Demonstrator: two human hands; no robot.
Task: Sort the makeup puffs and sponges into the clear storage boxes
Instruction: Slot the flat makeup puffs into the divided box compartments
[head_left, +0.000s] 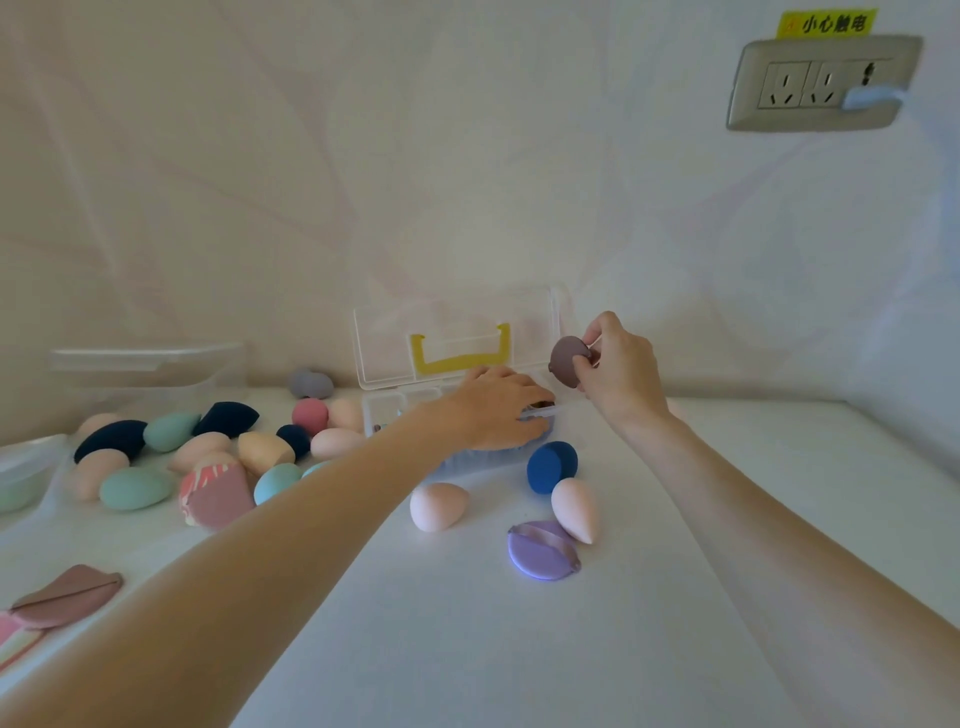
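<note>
A clear compartment box (387, 410) with a yellow latch stands open at the back of the table, its lid (457, 332) leaning on the wall. My left hand (496, 410) lies palm down over the box's right compartments, touching something brown beneath the fingers. My right hand (618, 364) hovers just right of the lid, pinching a mauve puff (568, 360) by its edge. In front of the box lie a blue sponge (551, 466), two pink sponges (438, 505) (575, 509) and a lilac puff (543, 550).
A heap of sponges (197, 457) in navy, teal, pink and peach covers the table's left side. A second clear box (150, 374) stands behind the heap. Mauve puffs (67, 597) lie at the front left. A wall socket (821, 83) sits upper right.
</note>
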